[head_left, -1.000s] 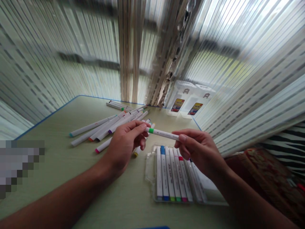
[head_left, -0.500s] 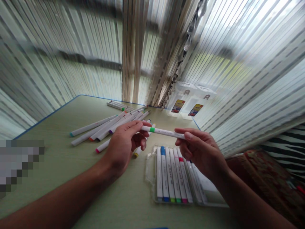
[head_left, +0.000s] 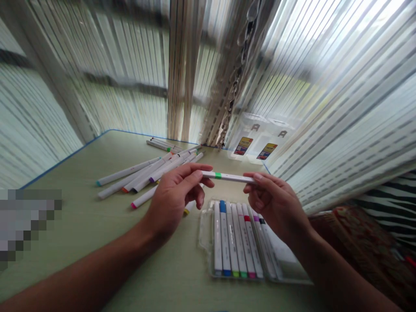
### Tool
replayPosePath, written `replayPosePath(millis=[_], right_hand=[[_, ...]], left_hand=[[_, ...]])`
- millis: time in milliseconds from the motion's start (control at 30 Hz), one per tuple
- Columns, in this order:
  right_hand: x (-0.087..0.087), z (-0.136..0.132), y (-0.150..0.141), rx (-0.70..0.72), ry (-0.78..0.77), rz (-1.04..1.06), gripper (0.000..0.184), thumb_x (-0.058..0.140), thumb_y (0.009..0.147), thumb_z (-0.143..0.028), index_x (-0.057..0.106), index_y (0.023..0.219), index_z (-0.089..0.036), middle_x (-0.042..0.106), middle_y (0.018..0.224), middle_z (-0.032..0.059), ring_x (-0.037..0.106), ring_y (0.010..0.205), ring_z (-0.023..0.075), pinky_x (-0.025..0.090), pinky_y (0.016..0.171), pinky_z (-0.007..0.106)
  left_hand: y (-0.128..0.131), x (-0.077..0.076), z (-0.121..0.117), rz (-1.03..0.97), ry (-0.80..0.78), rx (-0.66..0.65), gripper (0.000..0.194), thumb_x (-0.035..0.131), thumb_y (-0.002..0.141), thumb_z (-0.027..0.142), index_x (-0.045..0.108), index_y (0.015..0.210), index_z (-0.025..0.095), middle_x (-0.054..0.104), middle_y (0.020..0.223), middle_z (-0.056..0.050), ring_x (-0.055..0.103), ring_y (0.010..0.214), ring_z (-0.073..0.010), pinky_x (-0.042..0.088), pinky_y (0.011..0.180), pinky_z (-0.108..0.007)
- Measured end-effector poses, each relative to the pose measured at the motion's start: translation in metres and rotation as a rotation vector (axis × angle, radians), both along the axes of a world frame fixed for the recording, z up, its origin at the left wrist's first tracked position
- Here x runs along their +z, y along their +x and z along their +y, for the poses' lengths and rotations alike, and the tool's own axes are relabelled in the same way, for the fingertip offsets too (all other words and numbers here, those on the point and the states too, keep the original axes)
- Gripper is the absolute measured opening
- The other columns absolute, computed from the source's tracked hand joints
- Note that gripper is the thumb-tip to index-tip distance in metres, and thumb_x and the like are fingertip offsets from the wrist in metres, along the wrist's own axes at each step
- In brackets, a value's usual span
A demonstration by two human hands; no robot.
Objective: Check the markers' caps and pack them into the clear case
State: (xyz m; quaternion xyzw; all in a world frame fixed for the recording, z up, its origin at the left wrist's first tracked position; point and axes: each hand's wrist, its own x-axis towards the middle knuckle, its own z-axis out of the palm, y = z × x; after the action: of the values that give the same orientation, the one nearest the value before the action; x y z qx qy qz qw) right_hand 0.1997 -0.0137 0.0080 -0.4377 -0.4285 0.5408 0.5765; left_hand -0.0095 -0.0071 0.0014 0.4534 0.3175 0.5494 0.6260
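Observation:
A white marker with a green band (head_left: 227, 177) lies level between my two hands above the table. My left hand (head_left: 177, 197) pinches its left end between thumb and fingers. My right hand (head_left: 273, 203) grips its right end with the fingertips. Below my right hand a clear plastic case (head_left: 204, 229) lies open on the green table (head_left: 97, 225), with several white markers laid side by side in it. A loose heap of white markers (head_left: 152, 171) with coloured ends is spread on the table beyond my left hand.
Two white plastic boxes with yellow labels (head_left: 256, 141) stand at the table's far right corner, against striped curtains (head_left: 325, 108). The table has a blue edge. A patterned fabric (head_left: 367, 242) lies at the right.
The green-banded marker has risen a little and turned level. Both hands have lifted with it, and the green band now sits nearer its middle between my hands.

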Motion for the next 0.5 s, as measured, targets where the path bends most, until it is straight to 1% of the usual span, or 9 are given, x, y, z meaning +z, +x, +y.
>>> replayPosePath(millis=[267,500], right_hand=[[-0.0001,-0.0004,0.0006,-0.028,-0.003,0.020,0.015,0.075,0.080,-0.030,0.077,0.085,-0.016,0.068,0.062,0.0008,0.044,0.037,0.0045,0.034,0.035,0.017],[-0.0016,-0.0006,0.0015,-0.035,0.032,-0.008,0.015,0.073,0.083,-0.030,0.077,0.085,-0.016,0.068,0.062,0.0011,0.045,0.038,0.0051,0.035,0.035,0.018]], left_hand=[[-0.0001,0.0013,-0.0014,0.103,0.083,0.026,0.026,0.060,0.090,0.024,0.070,0.109,0.009,0.069,0.082,-0.006,0.054,0.050,-0.0078,0.042,0.049,-0.021],[0.0006,0.0004,-0.0001,0.230,0.135,0.062,0.022,0.061,0.092,0.025,0.069,0.105,0.009,0.069,0.079,-0.004,0.053,0.048,-0.0056,0.043,0.047,-0.019]])
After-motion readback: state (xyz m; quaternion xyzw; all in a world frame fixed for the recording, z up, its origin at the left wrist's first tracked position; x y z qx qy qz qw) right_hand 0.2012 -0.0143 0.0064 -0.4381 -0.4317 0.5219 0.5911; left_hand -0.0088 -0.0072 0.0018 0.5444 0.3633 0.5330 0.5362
